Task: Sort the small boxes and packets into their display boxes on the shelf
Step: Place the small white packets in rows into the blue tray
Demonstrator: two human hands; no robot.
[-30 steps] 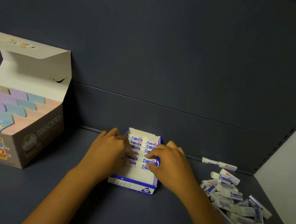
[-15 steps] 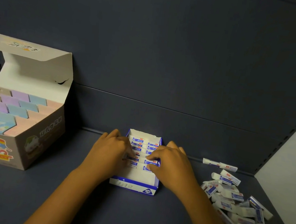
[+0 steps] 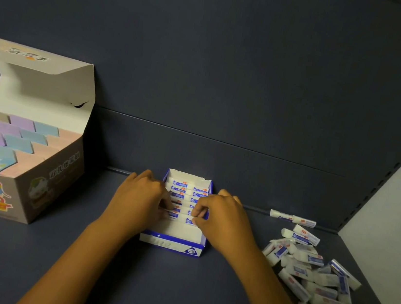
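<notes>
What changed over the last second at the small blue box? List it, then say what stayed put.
Very little. The left hand and right hand stay over the blue display box, fingers working at the front packets of the two rows; only the fingers shifted slightly. Nothing was visibly picked up or let go. The box, the loose packet pile and the pastel display box have not moved.
</notes>
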